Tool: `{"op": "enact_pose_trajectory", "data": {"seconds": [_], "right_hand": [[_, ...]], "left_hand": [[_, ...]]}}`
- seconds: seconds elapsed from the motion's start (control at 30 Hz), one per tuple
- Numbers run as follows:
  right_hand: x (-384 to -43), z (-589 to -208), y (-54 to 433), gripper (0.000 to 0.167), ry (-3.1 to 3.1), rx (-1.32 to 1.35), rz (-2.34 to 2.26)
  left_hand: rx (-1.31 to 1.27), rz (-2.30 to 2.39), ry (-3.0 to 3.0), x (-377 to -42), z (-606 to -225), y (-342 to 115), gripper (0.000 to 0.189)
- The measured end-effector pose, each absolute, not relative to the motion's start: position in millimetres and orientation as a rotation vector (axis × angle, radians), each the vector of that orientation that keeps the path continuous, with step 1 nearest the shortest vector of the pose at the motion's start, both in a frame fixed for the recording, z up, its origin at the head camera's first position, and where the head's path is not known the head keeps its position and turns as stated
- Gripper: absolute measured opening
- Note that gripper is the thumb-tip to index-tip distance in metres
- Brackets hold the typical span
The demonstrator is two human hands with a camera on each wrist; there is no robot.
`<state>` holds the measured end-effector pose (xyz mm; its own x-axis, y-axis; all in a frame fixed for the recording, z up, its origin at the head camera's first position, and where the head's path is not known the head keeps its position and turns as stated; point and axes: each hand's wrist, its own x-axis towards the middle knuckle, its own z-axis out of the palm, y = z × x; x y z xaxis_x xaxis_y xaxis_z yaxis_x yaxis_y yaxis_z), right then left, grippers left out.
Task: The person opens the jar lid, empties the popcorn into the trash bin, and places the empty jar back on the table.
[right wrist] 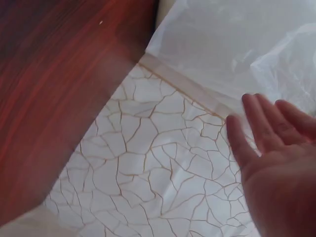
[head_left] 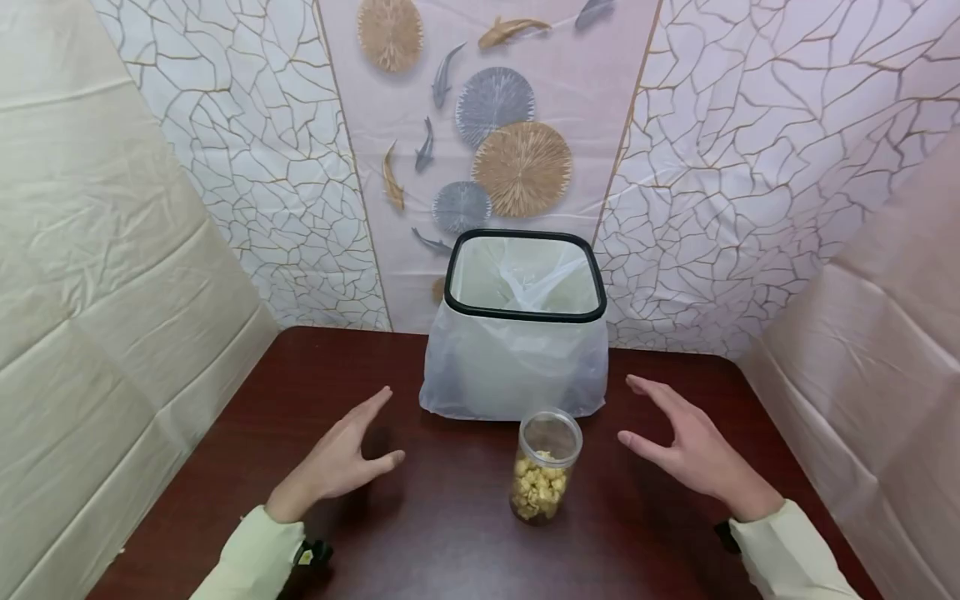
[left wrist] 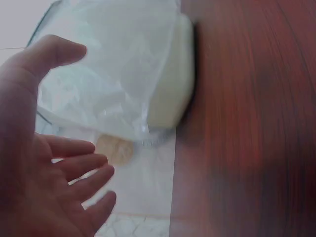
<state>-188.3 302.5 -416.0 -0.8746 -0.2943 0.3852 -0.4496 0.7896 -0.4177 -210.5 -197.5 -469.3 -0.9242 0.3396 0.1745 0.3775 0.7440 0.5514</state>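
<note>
Holding nothing, the fingers of the left hand (head_left: 339,457) are straight and relaxed, the thumb spread away from them; the right hand (head_left: 690,446) is likewise free, its thumb and fingers parted around bare air. Nearest to them is the jar (head_left: 547,465), standing upright on the table (head_left: 450,533) between the two hands, touching neither and closer to the right. It should be light, I judge, with a thin, fairly stiff plastic wall, smooth enough to slip and apt to dent if squeezed hard; the best hold is likely round the middle of its side, below the rim. It is a clear cylinder with a pale band at the top, its lower part filled with lumpy golden pieces (head_left: 538,492) that look like popcorn; whether a clear lid covers it, I cannot tell. Just behind the jar is the bin (head_left: 525,316), black-rimmed, with a translucent white bag (head_left: 517,375) draped down its outside. Beyond it hangs patterned cloth (head_left: 675,192), and creased beige cloth (head_left: 112,292) lines both sides
</note>
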Motion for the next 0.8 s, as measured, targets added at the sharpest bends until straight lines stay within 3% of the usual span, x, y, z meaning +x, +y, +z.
{"op": "enact_pose_trajectory", "data": {"seconds": [0.33, 0.8], "right_hand": [[-188, -416, 290, 0.080, -2.521, 0.831, 1.024], [-191, -409, 253, 0.089, -2.571, 0.972, 1.068]], "left_hand": [[-0.840, -1.292, -2.719, -201, -463, -164, 0.090], [-1.104, -1.648, -2.617, -208, -470, -105, 0.089]]}}
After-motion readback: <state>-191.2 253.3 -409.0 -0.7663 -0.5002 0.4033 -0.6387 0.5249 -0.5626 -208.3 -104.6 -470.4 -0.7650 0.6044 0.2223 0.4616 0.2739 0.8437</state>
